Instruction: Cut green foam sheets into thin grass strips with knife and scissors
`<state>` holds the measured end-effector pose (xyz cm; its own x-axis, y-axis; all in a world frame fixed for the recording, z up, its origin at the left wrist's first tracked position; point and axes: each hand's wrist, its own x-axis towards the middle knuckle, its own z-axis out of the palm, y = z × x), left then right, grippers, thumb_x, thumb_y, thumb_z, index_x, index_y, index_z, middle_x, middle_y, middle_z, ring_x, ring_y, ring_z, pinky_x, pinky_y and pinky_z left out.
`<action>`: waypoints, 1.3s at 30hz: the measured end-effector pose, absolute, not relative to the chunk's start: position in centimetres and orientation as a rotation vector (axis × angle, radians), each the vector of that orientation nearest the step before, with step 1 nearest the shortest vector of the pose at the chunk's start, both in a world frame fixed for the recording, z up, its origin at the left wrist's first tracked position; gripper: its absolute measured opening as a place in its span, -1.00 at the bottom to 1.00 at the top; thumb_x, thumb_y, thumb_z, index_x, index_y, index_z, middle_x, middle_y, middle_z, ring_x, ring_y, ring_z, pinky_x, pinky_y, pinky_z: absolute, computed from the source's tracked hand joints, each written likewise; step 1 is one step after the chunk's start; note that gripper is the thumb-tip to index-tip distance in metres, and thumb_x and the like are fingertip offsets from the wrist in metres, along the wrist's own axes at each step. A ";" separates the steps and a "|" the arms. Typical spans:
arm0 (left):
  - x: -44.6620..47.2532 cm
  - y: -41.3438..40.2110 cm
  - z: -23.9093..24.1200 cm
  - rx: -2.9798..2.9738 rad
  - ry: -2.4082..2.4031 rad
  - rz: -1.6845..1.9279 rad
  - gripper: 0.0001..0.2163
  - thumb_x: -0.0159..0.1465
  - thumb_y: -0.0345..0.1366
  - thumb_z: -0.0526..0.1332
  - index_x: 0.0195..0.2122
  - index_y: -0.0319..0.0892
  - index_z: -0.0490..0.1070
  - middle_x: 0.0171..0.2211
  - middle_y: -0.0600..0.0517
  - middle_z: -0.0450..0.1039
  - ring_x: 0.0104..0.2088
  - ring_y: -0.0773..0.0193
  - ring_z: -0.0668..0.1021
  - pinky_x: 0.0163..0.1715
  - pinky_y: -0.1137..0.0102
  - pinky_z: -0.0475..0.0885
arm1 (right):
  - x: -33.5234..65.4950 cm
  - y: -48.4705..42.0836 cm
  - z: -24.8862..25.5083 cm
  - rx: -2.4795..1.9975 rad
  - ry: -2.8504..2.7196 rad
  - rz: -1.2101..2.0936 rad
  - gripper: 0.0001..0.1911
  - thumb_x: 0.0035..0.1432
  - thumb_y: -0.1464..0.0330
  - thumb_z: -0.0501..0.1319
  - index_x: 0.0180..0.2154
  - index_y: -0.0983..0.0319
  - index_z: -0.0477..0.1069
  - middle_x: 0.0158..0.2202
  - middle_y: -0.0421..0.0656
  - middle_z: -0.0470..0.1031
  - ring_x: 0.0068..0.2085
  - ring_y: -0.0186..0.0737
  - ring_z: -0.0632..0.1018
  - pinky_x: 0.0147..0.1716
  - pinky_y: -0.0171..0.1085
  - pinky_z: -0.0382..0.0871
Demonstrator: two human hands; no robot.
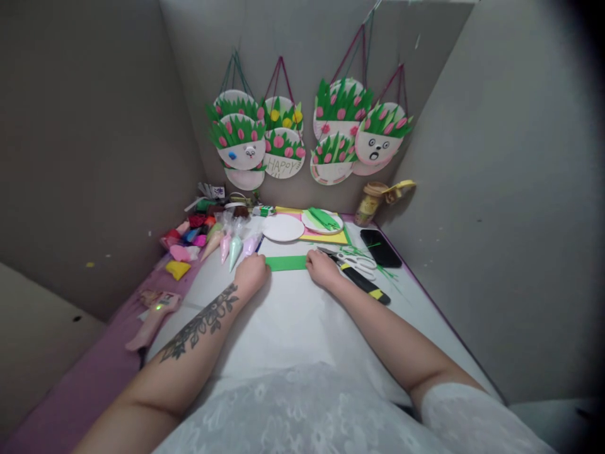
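Note:
A green paper strip (286,263) lies flat on the white table (293,315). My left hand (251,273) grips its left end with closed fingers. My right hand (321,267) pinches its right end, fingers curled. Both forearms stretch forward over the table; the left one bears a dark tattoo. Just right of my right hand lie white-handled scissors (355,260) and a black and yellow cutter (363,283).
A blank paper plate (282,227), a plate with green cuttings (322,221) on yellow paper, a black phone (380,248), a glue jar (369,203), pastel piping bags (234,247) and coloured clay lumps (189,236) fill the back. Decorated plates (241,142) hang on the wall.

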<state>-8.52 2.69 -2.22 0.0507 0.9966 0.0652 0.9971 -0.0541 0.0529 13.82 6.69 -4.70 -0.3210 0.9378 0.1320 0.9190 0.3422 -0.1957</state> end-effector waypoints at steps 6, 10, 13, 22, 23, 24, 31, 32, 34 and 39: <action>-8.6 2.6 -2.0 -2.701 -1.537 -0.148 -0.70 0.36 -0.23 0.01 -0.04 -0.04 0.50 -0.23 -0.08 0.43 -0.14 0.12 0.42 -0.14 0.28 0.26 | 14.5 7.3 -4.9 -1.394 -2.469 0.208 -0.74 0.15 0.57 0.05 -0.20 0.23 0.43 -0.21 -0.11 0.43 -0.13 -0.21 0.37 -0.13 -0.31 0.20; -8.1 2.6 -2.0 -2.640 -1.513 -0.044 -0.65 0.38 -0.18 -0.05 -0.06 -0.07 0.52 -0.26 -0.11 0.42 -0.17 0.10 0.40 -0.20 0.26 0.23 | 14.3 7.3 -4.7 -1.163 -2.631 0.174 -0.56 0.14 0.61 0.04 -0.04 0.15 0.45 -0.04 -0.08 0.41 0.01 -0.18 0.33 0.00 -0.22 0.16; -7.7 2.4 -2.0 -2.617 -1.501 -0.022 -0.63 0.39 -0.19 -0.07 -0.07 -0.10 0.52 -0.25 -0.14 0.42 -0.17 0.09 0.40 -0.22 0.25 0.23 | 13.8 6.6 -4.0 -0.972 -2.800 0.084 -0.56 0.25 0.49 0.05 0.09 0.00 0.38 0.16 -0.09 0.30 0.17 -0.09 0.22 0.08 -0.09 0.09; -7.4 0.7 -0.7 -2.494 -1.680 0.061 -0.66 0.33 -0.36 -0.03 -0.26 -0.31 0.55 -0.25 -0.22 0.42 -0.14 0.00 0.43 -0.23 0.20 0.27 | 14.3 4.6 -3.2 -1.421 -2.762 -0.078 -0.65 0.29 0.41 0.00 -0.05 0.07 0.50 0.20 -0.14 0.33 0.21 0.02 0.24 0.06 -0.03 0.13; -7.5 0.6 -0.6 -2.477 -1.709 0.075 -0.69 0.30 -0.40 -0.01 -0.29 -0.33 0.55 -0.25 -0.23 0.42 -0.14 -0.01 0.44 -0.24 0.20 0.27 | 14.6 4.6 -3.2 -1.469 -2.758 -0.093 -0.65 0.28 0.42 -0.01 -0.06 0.09 0.50 0.21 -0.15 0.33 0.21 0.02 0.24 0.06 -0.03 0.14; -7.6 0.5 -0.6 -2.462 -1.737 0.086 -0.71 0.27 -0.44 0.01 -0.30 -0.34 0.55 -0.25 -0.24 0.43 -0.14 -0.01 0.44 -0.25 0.21 0.28 | 14.9 4.5 -3.2 -1.505 -2.754 -0.114 -0.65 0.28 0.42 -0.01 -0.08 0.10 0.51 0.20 -0.15 0.33 0.21 0.02 0.24 0.05 -0.04 0.14; -7.7 0.5 -1.2 -2.427 -1.856 0.112 -0.70 0.19 -0.53 -0.01 -0.30 -0.39 0.55 -0.28 -0.29 0.44 -0.17 -0.02 0.48 -0.29 0.23 0.33 | 15.0 4.3 -3.5 -1.551 -2.759 -0.263 -0.65 0.24 0.47 -0.02 -0.17 0.24 0.53 0.15 -0.06 0.39 0.16 0.04 0.29 0.00 -0.06 0.16; -7.7 0.6 -1.2 -2.436 -1.843 0.113 -0.69 0.19 -0.53 -0.02 -0.30 -0.39 0.55 -0.28 -0.29 0.44 -0.17 -0.03 0.48 -0.29 0.23 0.33 | 14.9 4.2 -3.4 -1.549 -2.768 -0.271 -0.65 0.24 0.48 -0.03 -0.16 0.24 0.53 0.16 -0.05 0.38 0.17 0.04 0.28 0.01 -0.06 0.15; -7.6 0.6 -1.1 -2.458 -1.809 0.119 -0.69 0.20 -0.53 -0.03 -0.30 -0.39 0.54 -0.27 -0.28 0.44 -0.17 -0.02 0.49 -0.30 0.23 0.34 | 14.7 4.1 -3.3 -1.541 -2.784 -0.281 -0.65 0.22 0.50 -0.02 -0.14 0.26 0.52 0.16 -0.02 0.37 0.18 0.04 0.26 0.03 -0.05 0.12; -8.0 0.7 -0.8 -2.446 -1.848 0.105 -0.70 0.21 -0.51 -0.03 -0.29 -0.37 0.53 -0.28 -0.24 0.44 -0.20 0.04 0.51 -0.29 0.29 0.36 | 14.5 3.6 -2.8 -1.593 -2.730 -0.244 -0.68 0.16 0.52 0.03 -0.20 0.30 0.54 0.02 0.06 0.47 0.05 -0.01 0.38 -0.02 -0.10 0.16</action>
